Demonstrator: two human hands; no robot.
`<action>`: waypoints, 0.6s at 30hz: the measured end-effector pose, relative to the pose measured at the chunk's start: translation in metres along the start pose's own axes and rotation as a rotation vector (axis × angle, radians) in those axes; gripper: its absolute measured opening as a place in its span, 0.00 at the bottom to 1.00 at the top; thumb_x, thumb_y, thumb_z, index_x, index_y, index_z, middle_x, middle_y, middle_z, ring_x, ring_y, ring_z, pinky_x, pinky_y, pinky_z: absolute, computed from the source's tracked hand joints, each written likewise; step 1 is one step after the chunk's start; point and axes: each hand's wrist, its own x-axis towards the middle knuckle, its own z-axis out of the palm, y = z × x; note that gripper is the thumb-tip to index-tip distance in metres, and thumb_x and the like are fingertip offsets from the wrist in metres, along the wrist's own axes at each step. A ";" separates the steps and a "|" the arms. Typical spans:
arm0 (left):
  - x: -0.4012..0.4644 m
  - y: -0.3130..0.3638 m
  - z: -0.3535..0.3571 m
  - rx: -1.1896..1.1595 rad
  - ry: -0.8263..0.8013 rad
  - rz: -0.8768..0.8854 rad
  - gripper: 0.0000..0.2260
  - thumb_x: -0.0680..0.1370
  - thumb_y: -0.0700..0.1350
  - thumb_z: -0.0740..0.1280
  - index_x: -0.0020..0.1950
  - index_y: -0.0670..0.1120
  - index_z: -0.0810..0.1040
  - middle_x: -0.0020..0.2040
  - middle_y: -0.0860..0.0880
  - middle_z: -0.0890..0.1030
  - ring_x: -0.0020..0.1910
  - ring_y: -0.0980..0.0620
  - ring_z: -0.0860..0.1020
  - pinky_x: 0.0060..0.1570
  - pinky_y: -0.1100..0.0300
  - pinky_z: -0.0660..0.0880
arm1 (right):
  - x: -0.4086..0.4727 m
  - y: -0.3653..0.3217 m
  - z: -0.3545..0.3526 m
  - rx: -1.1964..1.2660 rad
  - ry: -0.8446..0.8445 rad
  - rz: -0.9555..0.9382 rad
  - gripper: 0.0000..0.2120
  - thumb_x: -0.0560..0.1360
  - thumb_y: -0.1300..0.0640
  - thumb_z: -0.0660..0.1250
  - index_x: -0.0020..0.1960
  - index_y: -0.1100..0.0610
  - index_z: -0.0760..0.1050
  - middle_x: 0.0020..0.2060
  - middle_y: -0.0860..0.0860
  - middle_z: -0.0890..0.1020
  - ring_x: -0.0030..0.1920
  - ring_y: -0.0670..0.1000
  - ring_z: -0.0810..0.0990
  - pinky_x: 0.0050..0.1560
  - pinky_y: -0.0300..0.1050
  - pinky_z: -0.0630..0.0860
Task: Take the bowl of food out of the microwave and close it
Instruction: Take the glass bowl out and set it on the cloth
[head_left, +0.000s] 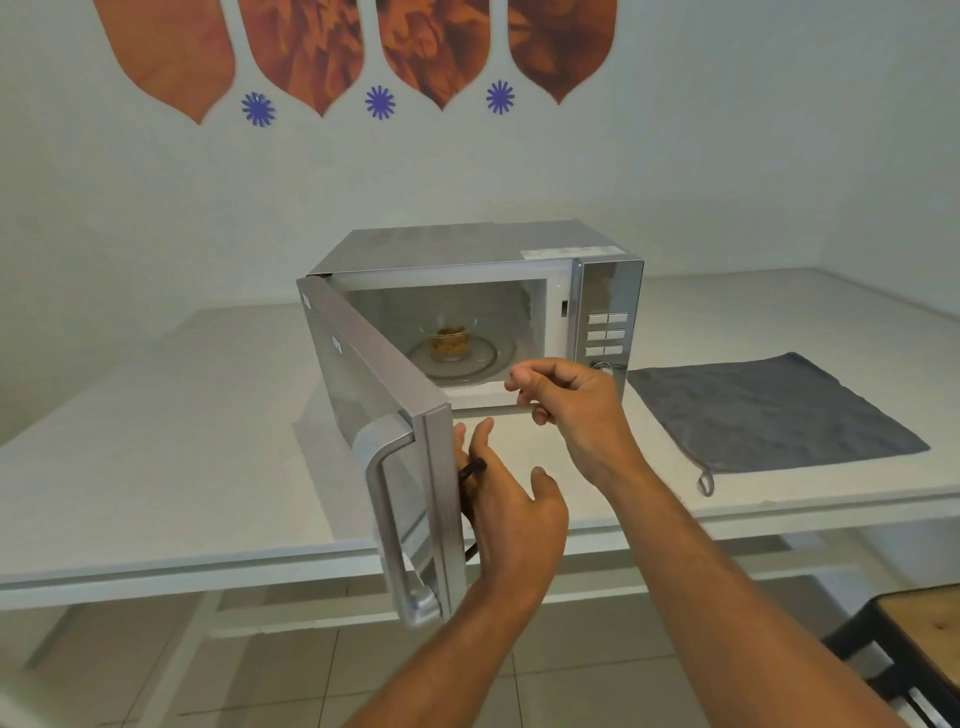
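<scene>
Both hands (511, 499) before clear bowl (450, 338) of brownish food.

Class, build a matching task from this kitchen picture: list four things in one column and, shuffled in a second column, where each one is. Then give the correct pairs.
Things
1. bowl of food
2. grey cloth
3. left hand
4. microwave door

Places or states
A. lying flat on the table right of the microwave
B. swung open toward the camera
C. on the glass turntable inside the microwave
D. at the door's free edge

Pairs: 1-C, 2-A, 3-D, 4-B
</scene>
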 end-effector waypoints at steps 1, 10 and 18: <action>0.003 -0.003 -0.004 0.013 0.033 -0.006 0.32 0.75 0.41 0.71 0.74 0.50 0.60 0.61 0.70 0.54 0.72 0.57 0.58 0.70 0.56 0.63 | 0.001 0.005 0.003 -0.011 0.030 0.021 0.04 0.77 0.54 0.72 0.47 0.49 0.86 0.41 0.49 0.88 0.39 0.46 0.82 0.36 0.39 0.78; 0.032 -0.023 -0.036 -0.112 0.232 -0.179 0.40 0.72 0.41 0.73 0.74 0.55 0.52 0.66 0.68 0.52 0.68 0.61 0.54 0.69 0.50 0.61 | 0.008 0.036 0.024 -0.021 0.161 0.139 0.05 0.78 0.53 0.71 0.46 0.52 0.85 0.41 0.49 0.88 0.38 0.46 0.83 0.36 0.39 0.78; 0.070 -0.031 -0.025 -0.122 0.200 -0.182 0.37 0.73 0.40 0.71 0.76 0.54 0.54 0.81 0.55 0.51 0.79 0.45 0.59 0.74 0.41 0.62 | 0.039 0.058 0.023 -0.048 0.181 0.176 0.06 0.77 0.53 0.71 0.45 0.52 0.85 0.40 0.48 0.87 0.37 0.46 0.83 0.36 0.37 0.79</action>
